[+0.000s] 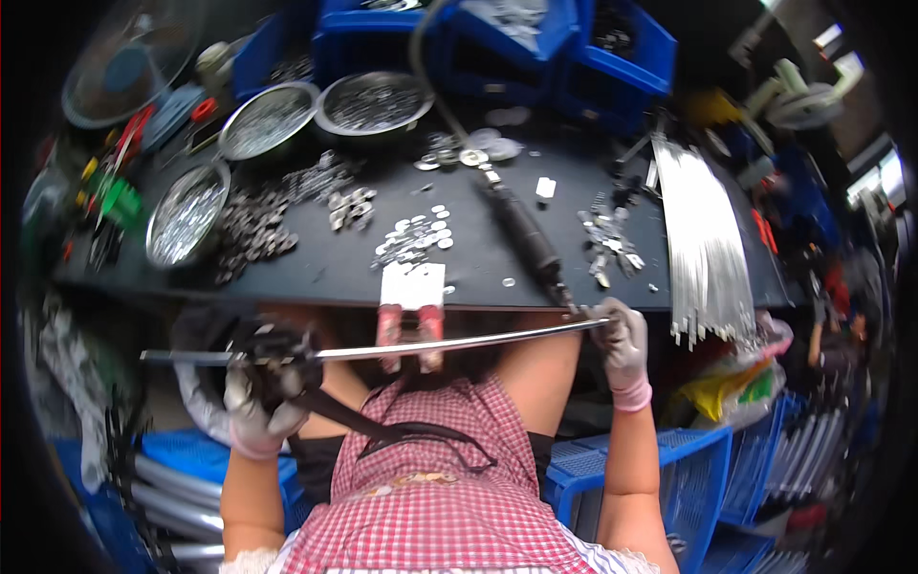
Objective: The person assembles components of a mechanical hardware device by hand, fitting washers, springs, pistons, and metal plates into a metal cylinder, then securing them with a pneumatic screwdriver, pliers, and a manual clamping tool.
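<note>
A long, shiny metal strip [459, 342] lies level across my lap, just below the table edge. At its right end, my right hand [623, 349], in a pale glove, is closed around the tip. Its left part passes a black fitting [277, 352], blurred, from which a black strap [382, 427] trails over my apron. My left hand [263, 416], gloved too, grips that fitting from below. Behind the strip, a white plate [413, 284] with two red supports [388, 335] stands at the table edge. A black power screwdriver [521, 230] lies close to my right hand.
On the dark table [335, 263] are loose small metal parts [256, 230], round discs [416, 234] and metal bowls [187, 218]. Blue bins [507, 67] line the back. A bundle of metal strips [703, 239] lies on the right, above blue crates [660, 478].
</note>
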The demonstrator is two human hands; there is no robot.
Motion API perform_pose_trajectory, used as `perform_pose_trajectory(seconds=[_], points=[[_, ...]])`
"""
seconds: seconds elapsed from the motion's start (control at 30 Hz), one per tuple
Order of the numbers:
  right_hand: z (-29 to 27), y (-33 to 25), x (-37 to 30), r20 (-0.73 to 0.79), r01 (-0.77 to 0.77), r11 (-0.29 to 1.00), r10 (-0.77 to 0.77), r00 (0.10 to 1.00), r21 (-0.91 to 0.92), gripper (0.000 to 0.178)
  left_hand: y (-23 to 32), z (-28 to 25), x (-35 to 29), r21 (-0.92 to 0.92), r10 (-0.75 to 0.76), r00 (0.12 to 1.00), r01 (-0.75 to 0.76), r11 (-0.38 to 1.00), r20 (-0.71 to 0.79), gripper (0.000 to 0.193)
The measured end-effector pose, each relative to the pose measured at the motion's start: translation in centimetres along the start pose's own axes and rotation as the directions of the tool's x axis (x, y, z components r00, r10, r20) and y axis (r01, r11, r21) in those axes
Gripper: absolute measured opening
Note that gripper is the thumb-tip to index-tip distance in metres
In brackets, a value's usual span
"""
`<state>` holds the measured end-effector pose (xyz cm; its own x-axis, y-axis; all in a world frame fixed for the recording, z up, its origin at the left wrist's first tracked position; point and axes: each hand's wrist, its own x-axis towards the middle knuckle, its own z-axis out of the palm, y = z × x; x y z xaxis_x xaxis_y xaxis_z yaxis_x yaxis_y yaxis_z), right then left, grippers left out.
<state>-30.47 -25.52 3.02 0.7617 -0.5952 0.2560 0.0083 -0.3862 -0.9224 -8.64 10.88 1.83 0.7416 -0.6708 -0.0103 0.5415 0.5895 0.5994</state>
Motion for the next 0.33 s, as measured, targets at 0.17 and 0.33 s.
perform_pose_trajectory(seconds=[0.17,0.33], points=[[-1.0,0.4,0.5,-0.006,0.05,0.999,-0.05,0.999,0.02,0.053,1.1,3.0,2.2,-0.024,-0.324,0.931,0.332,0.943,0.168,0.067],[-0.1,0.5,1.7,-0.126,0.062,0.992,-0.048,0.991,0.113,0.052,1.7,2.7,2.0,-0.069,-0.352,0.884,0.39,0.918,0.309,0.072]])
